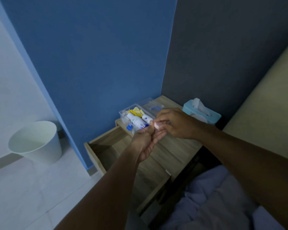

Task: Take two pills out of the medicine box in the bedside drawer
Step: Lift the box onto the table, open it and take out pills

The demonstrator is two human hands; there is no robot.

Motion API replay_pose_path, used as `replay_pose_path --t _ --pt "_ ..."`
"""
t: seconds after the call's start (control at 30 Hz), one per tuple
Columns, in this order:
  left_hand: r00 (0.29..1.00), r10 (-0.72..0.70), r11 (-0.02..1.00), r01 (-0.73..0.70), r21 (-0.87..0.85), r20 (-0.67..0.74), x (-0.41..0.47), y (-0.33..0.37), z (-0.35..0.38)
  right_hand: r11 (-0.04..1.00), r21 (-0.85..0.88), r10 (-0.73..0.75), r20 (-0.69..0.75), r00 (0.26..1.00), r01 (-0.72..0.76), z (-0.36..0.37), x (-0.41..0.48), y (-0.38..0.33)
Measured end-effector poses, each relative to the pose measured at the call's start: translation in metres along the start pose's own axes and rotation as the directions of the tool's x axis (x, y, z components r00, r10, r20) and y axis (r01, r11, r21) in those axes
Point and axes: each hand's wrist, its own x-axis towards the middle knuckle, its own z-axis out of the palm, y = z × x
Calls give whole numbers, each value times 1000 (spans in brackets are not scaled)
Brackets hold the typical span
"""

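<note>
step: popping pills, judged | left hand (pixel 145 141) palm-up, cupped, thumb on small pale pill pack (pixel 157 125) | right hand (pixel 173 123) pinches same pack from far right | pack between fingertips, long axis unclear | medicine box (pixel 136 121) open on counter (pixel 173 151), just far-left of hands, left hand nearer | drawer (pixel 103 150) open

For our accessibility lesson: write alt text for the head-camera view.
Two hands, left and right, hold a small pale packet over a wooden nightstand, beside an open clear medicine box. The drawer stands open.
</note>
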Motion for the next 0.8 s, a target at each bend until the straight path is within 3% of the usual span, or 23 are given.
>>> replay_pose_path --t 0.17,0.33,0.4,0.5,0.63,0.7,0.8 --pt "999 -12 999 10 -47 -40 2 -1 7 999 50 0 -44 999 2 -1 -3 0" --pt "998 -37 999 35 -35 -47 3 2 8 999 34 -30 41 999 29 0 3 5" --pt "998 -24 999 22 -31 -50 4 5 6 984 176 32 10 999 -33 2 5 9" --pt "996 -12 999 8 -42 -89 6 9 4 871 452 207 16 978 -192 4 8 10" --pt "998 -4 999 1 -42 -70 6 8 5 962 98 269 -178 947 -255 8 15 8" --pt "997 -4 999 2 -34 -72 7 7 5 959 136 268 -174 947 -247 9 15 8" --pt "995 5 998 -11 -55 -97 8 5 1 941 251 239 -20 971 -227 9 15 12"
